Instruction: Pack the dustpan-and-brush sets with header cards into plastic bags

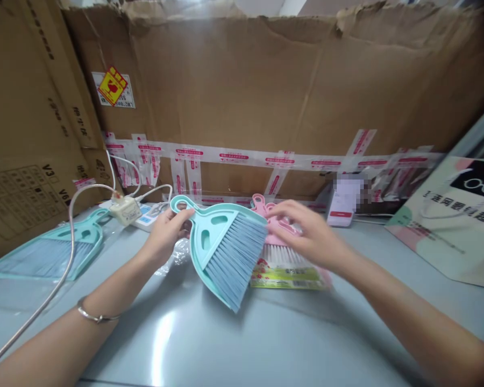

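A teal dustpan with a blue-bristled hand brush nested in it is held up over the table, tilted with the bristles toward me. My left hand is closed around its handle end, thumb on top. At the pan's right corner is my right hand, fingers apart; whether the fingertips touch the rim I cannot tell. Behind that hand lies a pink dustpan and brush set with white bristles, partly hidden. A yellow-green printed label shows at its lower end.
Another teal dustpan set lies at the left in clear plastic. A cable crosses it to a white plug adapter and power strip. A phone leans at the back, before a large cardboard box. A printed board stands at right.
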### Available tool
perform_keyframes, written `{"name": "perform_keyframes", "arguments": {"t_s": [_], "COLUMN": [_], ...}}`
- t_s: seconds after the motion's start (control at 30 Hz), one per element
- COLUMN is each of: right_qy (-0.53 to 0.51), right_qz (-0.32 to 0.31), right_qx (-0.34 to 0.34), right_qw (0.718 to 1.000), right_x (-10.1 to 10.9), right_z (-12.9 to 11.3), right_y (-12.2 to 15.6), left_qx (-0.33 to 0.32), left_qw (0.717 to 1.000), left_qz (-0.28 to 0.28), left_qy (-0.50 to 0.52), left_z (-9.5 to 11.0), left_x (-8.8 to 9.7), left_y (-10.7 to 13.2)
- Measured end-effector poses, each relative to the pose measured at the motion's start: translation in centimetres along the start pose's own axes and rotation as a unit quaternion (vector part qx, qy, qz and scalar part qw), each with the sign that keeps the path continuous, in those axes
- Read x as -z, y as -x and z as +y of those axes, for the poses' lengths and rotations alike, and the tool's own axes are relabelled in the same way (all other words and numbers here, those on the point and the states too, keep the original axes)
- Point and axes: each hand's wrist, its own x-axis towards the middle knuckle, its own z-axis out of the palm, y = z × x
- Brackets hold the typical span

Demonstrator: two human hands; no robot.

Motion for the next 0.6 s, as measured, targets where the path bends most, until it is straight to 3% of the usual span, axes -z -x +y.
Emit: {"name": "perform_keyframes", "arguments": {"t_s": [0.07,0.17,0.3,0.47,0.6], "right_qy": [0.020,0.087,0.129,0.051,0.003], "right_qz": [-0.067,-0.075,-0.043,-0.055,-0.008], "right_qx": [0.068,0.079,0.074,0.083,0.055], "right_qw": [0.995,0.990,0.988,0.994,0.998], "right_x": [-2.2,-4.2,-4.8,-5.5,-6.2], "right_z": [-2.8,-4.5,-4.4,-4.6,-5.0], "right_y": [-1.4,-3.0,-3.6,-2.8,-2.9], "left_qx": [-0.012,-0.045,-0.086,-0.127,-0.145], "left_qw": [1.000,0.998,0.996,0.992,0.988], "left_qz": [-0.017,-0.029,-0.009,0.009,-0.034], "left_qy": [-0.011,-0.030,-0.018,-0.023,-0.044], "left_z": [0.1,0.2,0.2,0.5,0.5], "left_x": [-0.1,-0.1,0.3,-0.3,-0.9], "left_y": [0.3,0.5,0.3,1.1,2.3]}}
